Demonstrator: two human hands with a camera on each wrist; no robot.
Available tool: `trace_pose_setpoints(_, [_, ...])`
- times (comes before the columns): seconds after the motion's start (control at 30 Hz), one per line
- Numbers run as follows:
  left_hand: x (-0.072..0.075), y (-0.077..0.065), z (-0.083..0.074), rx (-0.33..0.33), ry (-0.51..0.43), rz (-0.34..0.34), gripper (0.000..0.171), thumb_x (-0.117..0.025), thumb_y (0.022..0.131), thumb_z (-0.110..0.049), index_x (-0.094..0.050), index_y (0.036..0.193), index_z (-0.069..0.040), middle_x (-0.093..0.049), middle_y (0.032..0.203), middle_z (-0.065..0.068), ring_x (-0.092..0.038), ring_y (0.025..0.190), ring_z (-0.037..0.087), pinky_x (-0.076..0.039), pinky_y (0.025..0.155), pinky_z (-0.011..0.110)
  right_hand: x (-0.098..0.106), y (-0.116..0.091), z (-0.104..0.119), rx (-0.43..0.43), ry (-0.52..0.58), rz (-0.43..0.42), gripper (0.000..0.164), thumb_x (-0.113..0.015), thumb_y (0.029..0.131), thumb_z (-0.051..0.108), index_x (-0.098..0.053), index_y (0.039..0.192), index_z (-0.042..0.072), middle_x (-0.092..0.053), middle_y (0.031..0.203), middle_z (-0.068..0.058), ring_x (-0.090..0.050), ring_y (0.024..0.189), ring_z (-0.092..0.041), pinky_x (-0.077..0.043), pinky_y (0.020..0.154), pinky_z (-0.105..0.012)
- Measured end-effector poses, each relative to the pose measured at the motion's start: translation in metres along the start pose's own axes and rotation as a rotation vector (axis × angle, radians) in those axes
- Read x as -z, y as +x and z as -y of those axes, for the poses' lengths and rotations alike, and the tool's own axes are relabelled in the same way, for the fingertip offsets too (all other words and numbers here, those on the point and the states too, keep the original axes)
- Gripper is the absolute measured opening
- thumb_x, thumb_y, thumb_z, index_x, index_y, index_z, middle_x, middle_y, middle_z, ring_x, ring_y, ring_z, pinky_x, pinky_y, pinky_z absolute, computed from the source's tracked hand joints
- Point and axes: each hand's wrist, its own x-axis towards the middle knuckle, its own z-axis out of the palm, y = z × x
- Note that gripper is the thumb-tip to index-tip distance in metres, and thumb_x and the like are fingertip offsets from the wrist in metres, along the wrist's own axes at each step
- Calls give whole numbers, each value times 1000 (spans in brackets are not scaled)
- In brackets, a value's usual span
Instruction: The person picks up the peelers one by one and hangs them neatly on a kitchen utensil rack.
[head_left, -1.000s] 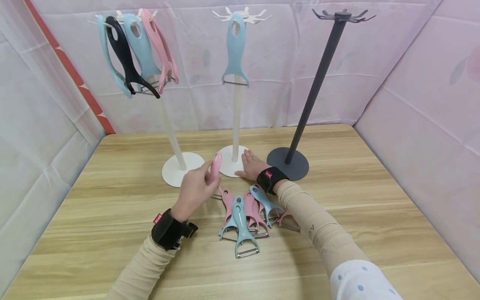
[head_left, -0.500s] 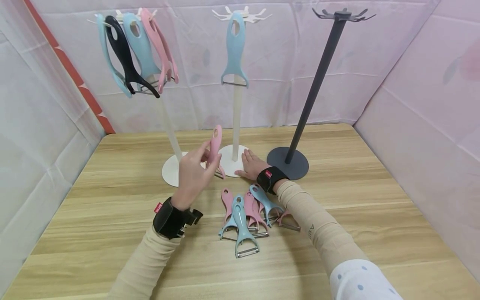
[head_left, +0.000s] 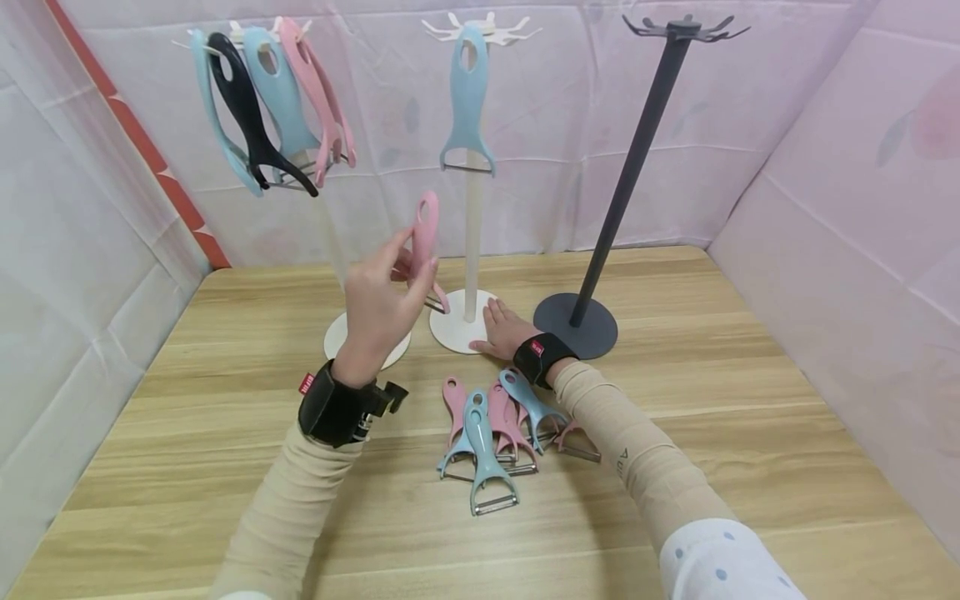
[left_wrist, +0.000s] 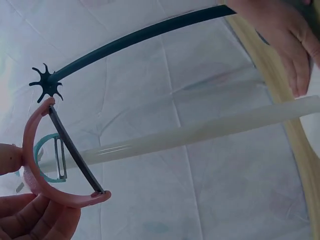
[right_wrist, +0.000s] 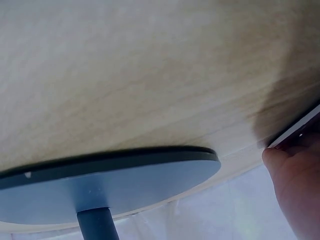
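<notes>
My left hand [head_left: 385, 292] pinches a pink peeler [head_left: 425, 229] in the air, handle up, left of the middle white stand's pole [head_left: 472, 242]. In the left wrist view the pink peeler's blade [left_wrist: 75, 150] faces the camera, with thumb and fingers on its head. My right hand [head_left: 506, 327] lies with extended fingers on the right side of that stand's white round base [head_left: 456, 333]. On the stand's near hook hangs a light blue peeler [head_left: 468, 100]. A pile of pink and blue peelers [head_left: 486, 454] lies on the table just in front of the hands.
A left white stand [head_left: 337, 242] carries several peelers, among them a black peeler [head_left: 251, 112]. To the right stands a dark grey stand [head_left: 633, 171], its hooks bare, its base [right_wrist: 125, 185] close to my right hand. Pale cloth walls [head_left: 847, 183] surround the wooden table [head_left: 720, 367].
My left hand has lifted the pink peeler up from beside the pile, to well above the white base. The right hand stays in place on the base.
</notes>
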Motion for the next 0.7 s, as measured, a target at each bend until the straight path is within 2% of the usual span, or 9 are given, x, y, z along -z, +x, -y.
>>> trace_pose_setpoints(0.27, [6,21,-2,-22,-21,-59,33,-66,80,-6,-59,109,10,-63,71,17,-61,61,23,-53,58,33,1,-2,1,-7,18,-4,80,-32,94,51,-9,142,-9,0,148,-25,1,137,-33,-8,110,-36])
trace_pose_setpoints(0.53, [8,38,-5,-8,-33,-70,33,-65,81,-8,-60,109,8,-64,70,16,-62,61,22,-53,58,31,2,-6,1,11,33,-34,80,-34,94,50,-11,141,-10,-2,147,-27,-1,136,-35,-9,110,-37])
trace_pose_setpoints(0.7, [10,54,-8,-15,-14,-69,33,-63,83,-9,-59,110,9,-64,71,17,-62,62,22,-53,60,30,0,-6,1,17,29,-38,80,-33,94,51,-11,141,-10,-2,147,-27,-1,136,-35,-9,110,-37])
